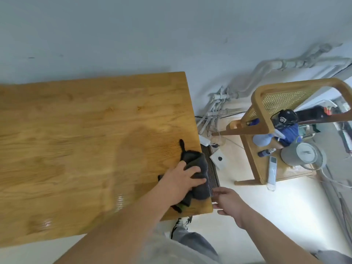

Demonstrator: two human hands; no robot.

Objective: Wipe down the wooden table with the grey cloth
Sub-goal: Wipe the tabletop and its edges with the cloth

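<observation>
Risk: the crumpled dark-grey cloth (201, 189) sits at the near right corner of the light-brown wooden surface (85, 130), partly past its right edge, so a further rightward stroke could likely push it off onto the floor. The left hand (181, 181) presses it down, fingers (192, 170) spread. The right hand (229, 203) hovers just beside that edge, fingers straight, loosely together, holding nothing.

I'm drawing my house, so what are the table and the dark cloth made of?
The table looks like wood: yellow-brown boards with grain lines and knots, with a soft shine, perhaps varnish or oil. The grey cloth looks like soft fabric, possibly microfibre: it bunches and folds, with no shine.
</observation>
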